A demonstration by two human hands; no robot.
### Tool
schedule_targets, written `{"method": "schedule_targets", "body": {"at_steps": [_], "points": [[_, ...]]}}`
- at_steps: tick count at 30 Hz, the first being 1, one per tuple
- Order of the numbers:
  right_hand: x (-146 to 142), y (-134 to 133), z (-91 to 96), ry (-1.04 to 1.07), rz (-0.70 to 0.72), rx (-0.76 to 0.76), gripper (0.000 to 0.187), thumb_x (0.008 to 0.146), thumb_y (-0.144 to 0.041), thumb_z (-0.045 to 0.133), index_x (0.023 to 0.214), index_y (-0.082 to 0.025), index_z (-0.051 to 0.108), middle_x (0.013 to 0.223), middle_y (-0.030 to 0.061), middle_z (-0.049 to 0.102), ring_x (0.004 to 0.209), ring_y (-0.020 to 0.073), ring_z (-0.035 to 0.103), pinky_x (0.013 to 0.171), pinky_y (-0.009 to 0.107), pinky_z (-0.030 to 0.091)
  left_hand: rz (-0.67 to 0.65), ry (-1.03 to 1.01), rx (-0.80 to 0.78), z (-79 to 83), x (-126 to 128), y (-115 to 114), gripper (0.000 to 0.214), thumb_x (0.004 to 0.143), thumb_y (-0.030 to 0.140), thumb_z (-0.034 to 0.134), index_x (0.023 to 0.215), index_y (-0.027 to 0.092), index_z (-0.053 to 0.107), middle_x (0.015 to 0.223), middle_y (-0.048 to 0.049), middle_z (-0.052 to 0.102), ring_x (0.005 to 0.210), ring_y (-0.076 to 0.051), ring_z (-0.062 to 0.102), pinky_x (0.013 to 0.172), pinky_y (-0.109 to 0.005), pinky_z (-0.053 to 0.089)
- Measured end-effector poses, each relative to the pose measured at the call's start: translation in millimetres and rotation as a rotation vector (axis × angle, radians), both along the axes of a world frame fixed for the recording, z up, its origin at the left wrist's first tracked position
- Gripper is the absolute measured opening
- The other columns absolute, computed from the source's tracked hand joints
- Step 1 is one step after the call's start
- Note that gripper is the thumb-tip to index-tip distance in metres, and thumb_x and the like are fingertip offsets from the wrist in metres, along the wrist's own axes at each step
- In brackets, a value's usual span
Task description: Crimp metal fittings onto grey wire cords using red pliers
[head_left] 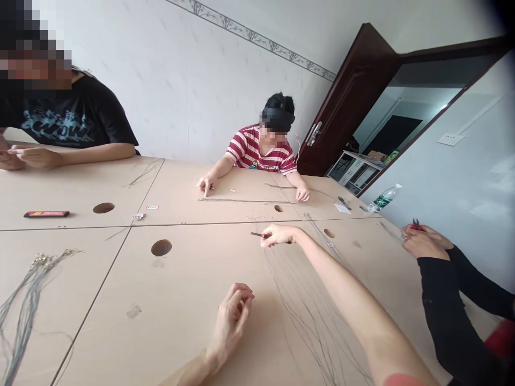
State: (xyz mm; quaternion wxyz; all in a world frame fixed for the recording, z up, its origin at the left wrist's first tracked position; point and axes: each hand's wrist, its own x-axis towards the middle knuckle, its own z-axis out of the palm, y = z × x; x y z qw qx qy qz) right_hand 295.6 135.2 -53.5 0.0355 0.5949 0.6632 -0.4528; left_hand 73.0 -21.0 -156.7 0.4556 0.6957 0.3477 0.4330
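My right hand [277, 235] reaches out over the table, closed around small pliers [256, 234] with dark jaws and red on the handle. The jaws point left. Just beyond it lies a row of small metal ends [261, 218]. Long thin grey cords [300, 308] run from near this hand toward me, partly under my right forearm. My left hand [235, 311] rests on the table nearer to me, its fingers loosely curled in, and nothing shows in them.
A bundle of cords with metal clasps [40, 262] lies left. The table [193, 257] has round holes [161, 247]. A red-and-black cutter-like object [46, 214] and a bottle [385, 198] lie farther off. A co-worker's hands [426, 241] hold red-handled pliers at right; two other people sit opposite.
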Motion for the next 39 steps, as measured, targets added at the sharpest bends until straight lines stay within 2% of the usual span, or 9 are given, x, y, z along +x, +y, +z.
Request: {"method": "schedule_targets", "body": {"at_steps": [5, 10, 24, 27, 30, 32, 34, 36, 39], "points": [[-11, 64, -18.2, -0.174, -0.04, 0.043, 0.027, 0.091, -0.033, 0.056, 0.11, -0.013, 0.058, 0.107, 0.0066, 0.061, 0.09, 0.0163, 0.061, 0.077, 0.035, 0.053, -0.046, -0.017, -0.078, -5.4, -1, -1, 0.022, 0.097, 0.029, 0.036, 0.088, 0.02, 0.054, 0.098, -0.0074, 0.054, 0.073, -0.014, 0.052, 0.06, -0.025, 0.039], [-15, 102, -35.8, -0.27, -0.082, 0.109, 0.032, 0.091, -0.033, 0.056, 0.117, -0.014, 0.056, 0.117, 0.0079, 0.058, 0.099, 0.0199, 0.06, 0.082, 0.039, 0.052, -0.056, -0.029, -0.09, -4.6, -1, -3, 0.021, 0.097, 0.028, 0.037, 0.088, 0.021, 0.055, 0.095, -0.0069, 0.054, 0.071, -0.014, 0.049, 0.059, -0.025, 0.037], [-26, 147, -65.8, -0.341, -0.17, 0.165, 0.033, 0.091, -0.033, 0.057, 0.118, -0.014, 0.056, 0.117, 0.008, 0.058, 0.099, 0.0203, 0.06, 0.083, 0.039, 0.052, -0.092, 0.002, -0.032, -3.6, -1, -2, 0.018, 0.095, 0.021, 0.036, 0.087, 0.02, 0.052, 0.094, -0.0074, 0.055, 0.056, -0.01, 0.043, 0.05, -0.023, 0.036], [-28, 148, -66.1, -0.34, -0.184, 0.171, 0.033, 0.091, -0.033, 0.056, 0.117, -0.014, 0.056, 0.117, 0.008, 0.058, 0.099, 0.0201, 0.06, 0.083, 0.039, 0.052, -0.108, 0.083, 0.098, 1.8, -3, -1, 0.017, 0.093, 0.016, 0.036, 0.09, 0.02, 0.053, 0.093, -0.0081, 0.058, 0.059, -0.012, 0.05, 0.053, -0.023, 0.042], [-28, 149, -64.4, -0.341, -0.192, 0.174, 0.033, 0.091, -0.033, 0.056, 0.117, -0.014, 0.056, 0.116, 0.0079, 0.058, 0.099, 0.0202, 0.06, 0.083, 0.04, 0.052, -0.106, 0.249, 0.461, -0.5, 7, -7, 0.019, 0.091, 0.016, 0.04, 0.099, 0.019, 0.057, 0.104, -0.0109, 0.064, 0.083, -0.019, 0.062, 0.071, -0.031, 0.051], [-28, 148, -62.9, -0.343, -0.196, 0.172, 0.032, 0.091, -0.033, 0.056, 0.117, -0.014, 0.056, 0.116, 0.0078, 0.059, 0.099, 0.02, 0.06, 0.083, 0.039, 0.052, -0.051, 0.316, 0.777, -13.9, 22, -16, 0.021, 0.094, 0.019, 0.041, 0.104, 0.019, 0.06, 0.114, -0.0089, 0.066, 0.1, -0.021, 0.062, 0.087, -0.036, 0.049], [-28, 148, -61.2, -0.341, -0.201, 0.17, 0.032, 0.091, -0.033, 0.056, 0.116, -0.014, 0.056, 0.114, 0.0076, 0.059, 0.097, 0.0194, 0.061, 0.082, 0.039, 0.053, 0.018, 0.288, 1.002, -35.9, 43, -26, 0.021, 0.096, 0.023, 0.042, 0.103, 0.022, 0.062, 0.114, -0.0011, 0.069, 0.102, -0.015, 0.063, 0.093, -0.03, 0.047], [-27, 147, -58.4, -0.333, -0.21, 0.172, 0.031, 0.091, -0.033, 0.056, 0.116, -0.014, 0.057, 0.113, 0.0077, 0.059, 0.096, 0.0188, 0.061, 0.081, 0.038, 0.053, 0.123, 0.254, 1.038, -59.6, 61, -35, 0.022, 0.096, 0.029, 0.045, 0.105, 0.021, 0.064, 0.103, 0.0024, 0.073, 0.091, -0.012, 0.067, 0.089, -0.026, 0.049], [-26, 144, -51.5, -0.319, -0.231, 0.19, 0.032, 0.091, -0.033, 0.056, 0.116, -0.014, 0.056, 0.114, 0.0078, 0.059, 0.097, 0.0193, 0.061, 0.081, 0.038, 0.053, 0.154, 0.259, 1.013, -82.2, 72, -43, 0.022, 0.095, 0.03, 0.049, 0.108, 0.021, 0.063, 0.093, 0.0033, 0.075, 0.079, -0.012, 0.069, 0.081, -0.027, 0.052]]}}
